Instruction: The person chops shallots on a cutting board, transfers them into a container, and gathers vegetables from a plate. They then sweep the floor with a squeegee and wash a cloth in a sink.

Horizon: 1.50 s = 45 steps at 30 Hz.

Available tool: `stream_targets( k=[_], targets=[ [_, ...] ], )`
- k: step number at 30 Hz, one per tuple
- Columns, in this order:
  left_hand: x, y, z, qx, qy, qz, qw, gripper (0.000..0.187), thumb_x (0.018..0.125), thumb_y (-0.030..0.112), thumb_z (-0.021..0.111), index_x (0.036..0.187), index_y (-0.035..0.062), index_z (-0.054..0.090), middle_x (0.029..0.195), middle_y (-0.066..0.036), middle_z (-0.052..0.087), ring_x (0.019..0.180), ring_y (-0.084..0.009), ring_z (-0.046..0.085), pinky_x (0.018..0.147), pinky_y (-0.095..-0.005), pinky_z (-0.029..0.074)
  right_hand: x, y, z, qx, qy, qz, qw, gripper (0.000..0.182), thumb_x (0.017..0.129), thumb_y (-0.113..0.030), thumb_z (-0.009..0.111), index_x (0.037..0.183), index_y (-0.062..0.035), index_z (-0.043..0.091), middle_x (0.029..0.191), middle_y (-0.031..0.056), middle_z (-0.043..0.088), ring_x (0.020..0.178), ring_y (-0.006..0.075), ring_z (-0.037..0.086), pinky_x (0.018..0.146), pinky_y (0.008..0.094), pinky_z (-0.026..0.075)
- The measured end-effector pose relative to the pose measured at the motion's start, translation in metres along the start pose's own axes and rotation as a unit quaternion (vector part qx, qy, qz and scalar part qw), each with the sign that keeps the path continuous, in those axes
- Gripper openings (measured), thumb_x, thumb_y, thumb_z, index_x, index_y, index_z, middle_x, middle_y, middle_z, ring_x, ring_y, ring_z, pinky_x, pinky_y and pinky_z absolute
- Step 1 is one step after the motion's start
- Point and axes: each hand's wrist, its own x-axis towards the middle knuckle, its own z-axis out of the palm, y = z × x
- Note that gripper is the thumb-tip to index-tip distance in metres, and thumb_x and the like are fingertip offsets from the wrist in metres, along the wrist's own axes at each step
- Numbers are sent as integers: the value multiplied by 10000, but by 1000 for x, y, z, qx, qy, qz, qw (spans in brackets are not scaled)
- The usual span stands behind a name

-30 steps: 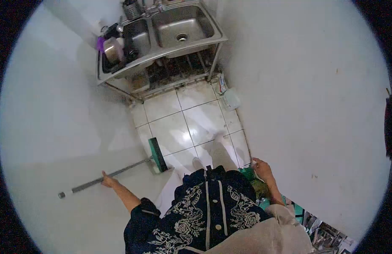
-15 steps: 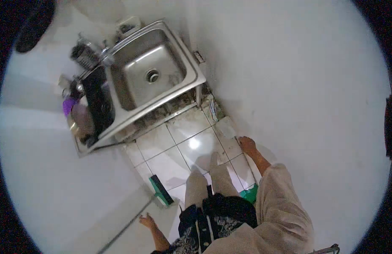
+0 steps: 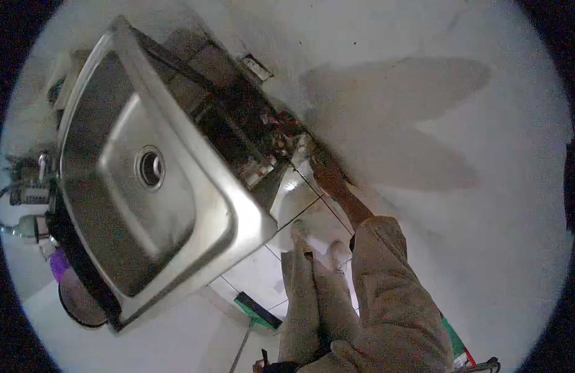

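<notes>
My right hand [image 3: 323,169] reaches down to the floor corner beside the sink stand, its arm in a beige sleeve. It is dark and blurred, close against a pale, plastic-looking item [image 3: 303,149], and the frame does not show whether its fingers hold it. Only a small part of my left hand [image 3: 258,367] shows at the bottom edge, near a black strap, and its fingers cannot be made out.
A steel sink [image 3: 151,205] fills the left side, its corner jutting toward my legs. A green and black squeegee [image 3: 257,311] lies on the tiled floor. Purple cloth [image 3: 59,264] and a round pan [image 3: 82,301] are at the far left. A white wall rises on the right.
The view has moved closer to the sink and leaned down. My right hand has gone from beside the wall deeper into the corner. My left hand has dropped almost out of view.
</notes>
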Motion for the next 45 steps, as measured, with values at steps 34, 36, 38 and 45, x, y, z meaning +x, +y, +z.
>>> stream_targets(
  k=[34, 36, 38, 45],
  targets=[
    [52, 138, -139, 73, -81, -72, 991, 263, 745, 240, 657, 946, 85, 589, 943, -134, 586, 889, -306, 563, 792, -432, 435, 43, 62, 99, -204, -69, 148, 965, 158, 801, -146, 513, 909, -60, 588, 881, 132, 596, 794, 302, 580, 694, 420, 485],
    [53, 133, -141, 71, -86, -74, 991, 263, 745, 242, 656, 946, 86, 590, 942, -134, 588, 887, -306, 564, 791, -432, 435, 48, 60, 89, -56, -89, 231, 967, 182, 803, -148, 512, 940, -59, 592, 912, 141, 603, 829, 301, 586, 712, 415, 489],
    [47, 124, -149, 81, -85, -85, 989, 262, 746, 244, 655, 945, 86, 592, 940, -134, 589, 886, -306, 565, 790, -432, 436, 49, 68, 87, -59, -84, 228, 968, 216, 804, -161, 517, 979, -58, 592, 939, 147, 607, 859, 300, 590, 735, 412, 492],
    [36, 105, -160, 85, -84, -93, 988, 261, 748, 250, 653, 943, 87, 597, 934, -133, 594, 880, -304, 569, 787, -430, 438, 68, 52, 46, 46, -216, 344, 913, 285, 818, -196, 541, 1060, -51, 574, 992, 156, 597, 907, 308, 574, 790, 422, 471]
  ],
)
